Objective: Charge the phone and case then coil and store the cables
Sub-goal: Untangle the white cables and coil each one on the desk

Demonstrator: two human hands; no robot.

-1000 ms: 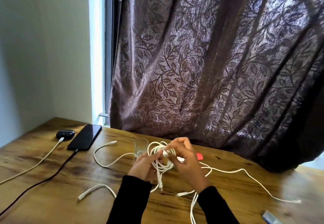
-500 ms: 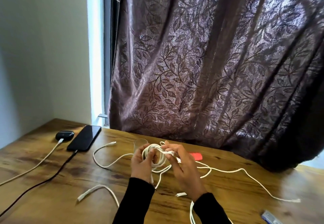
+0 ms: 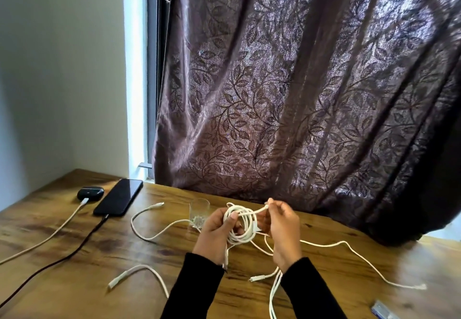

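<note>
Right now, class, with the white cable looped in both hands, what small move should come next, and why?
Probably wrap the free end once around the coiled white cable. The left hand grips the loops while the right hand pinches the end across the top, so the coil looks finished but unsecured.

Cut off by the left edge: white lead [image 3: 45, 240] and black lead [image 3: 50, 266], far ends unseen. Cut off at the bottom: both sleeves, twin white cables [image 3: 273, 298]. Half out of view at bottom right and blurred: small bluish object [image 3: 381, 310]. Hidden behind the hands [image 3: 214, 233]: part of the coil [image 3: 240, 224], base of the glass [image 3: 198, 215].
</note>
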